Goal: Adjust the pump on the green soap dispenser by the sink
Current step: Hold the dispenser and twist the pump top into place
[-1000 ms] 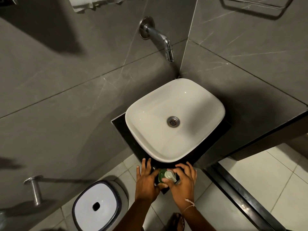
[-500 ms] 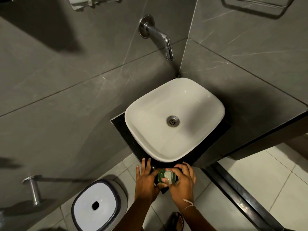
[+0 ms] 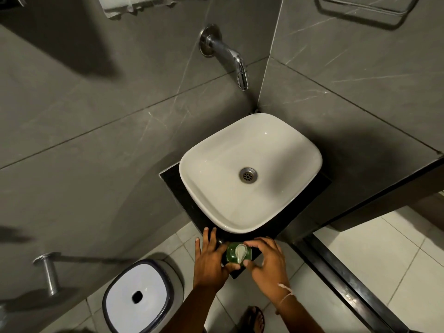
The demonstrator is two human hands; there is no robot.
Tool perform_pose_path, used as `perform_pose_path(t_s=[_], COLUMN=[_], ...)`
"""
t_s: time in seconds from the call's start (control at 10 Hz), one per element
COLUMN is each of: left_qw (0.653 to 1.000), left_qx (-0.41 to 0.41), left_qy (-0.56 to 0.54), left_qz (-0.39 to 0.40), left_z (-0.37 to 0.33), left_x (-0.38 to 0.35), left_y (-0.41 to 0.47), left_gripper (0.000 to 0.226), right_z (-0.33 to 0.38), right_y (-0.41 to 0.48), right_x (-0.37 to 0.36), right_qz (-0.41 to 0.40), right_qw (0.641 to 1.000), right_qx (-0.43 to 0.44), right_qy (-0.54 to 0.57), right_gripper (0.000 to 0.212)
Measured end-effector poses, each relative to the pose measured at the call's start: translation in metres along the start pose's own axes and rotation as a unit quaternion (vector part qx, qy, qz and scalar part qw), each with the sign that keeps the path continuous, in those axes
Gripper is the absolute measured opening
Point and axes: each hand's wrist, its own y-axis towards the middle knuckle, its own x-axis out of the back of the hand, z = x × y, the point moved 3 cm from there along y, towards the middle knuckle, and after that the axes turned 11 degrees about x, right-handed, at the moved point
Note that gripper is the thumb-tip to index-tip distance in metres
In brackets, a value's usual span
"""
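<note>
The green soap dispenser [image 3: 232,255] stands on the near corner of the black counter [image 3: 177,188], just below the white sink [image 3: 249,171]. Its white pump [image 3: 240,252] points toward me. My left hand [image 3: 211,260] wraps the bottle from the left, thumb pressed on its near side and fingers lying on the counter. My right hand [image 3: 268,259] curls around the pump from the right, with the thumb at the nozzle tip and the fingers arched over the bottle's far side.
A chrome tap [image 3: 230,56] juts from the grey tiled wall above the sink. A white-lidded bin [image 3: 139,296] stands on the floor at the lower left, near a chrome wall peg [image 3: 48,272]. My sandalled foot [image 3: 254,319] shows below.
The pump nozzle has turned from pointing lower right to pointing nearly straight at me. My right thumb has followed it to the nozzle tip. My left hand has stayed on the bottle.
</note>
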Motion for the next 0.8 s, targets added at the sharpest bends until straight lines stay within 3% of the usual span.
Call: perform_pose_path(t_s=[0.1,0.2,0.7,0.8], left_qw=[1.0,1.0,1.0,0.998], left_qx=[0.006,0.005,0.001,0.017], left_qy=[-0.008,-0.008,0.005,0.019], left_qz=[0.0,-0.001,0.017,0.049], left_z=[0.0,0.0,-0.002,0.008], left_x=[0.0,-0.001,0.0,-0.003], left_y=[-0.001,-0.001,-0.001,-0.006], left_gripper=[0.068,0.066,0.07,0.094], right_z=[0.006,0.017,0.015,0.018], right_y=[0.0,0.002,0.018,0.011], right_x=[0.012,0.008,0.012,0.016], right_qz=[-0.031,-0.035,0.023,-0.002], right_qw=[0.996,0.993,0.988,0.984], right_qx=[0.003,-0.009,-0.019,-0.037], right_qy=[0.088,0.11,0.151,0.174], right_gripper=[0.015,0.011,0.013,0.016])
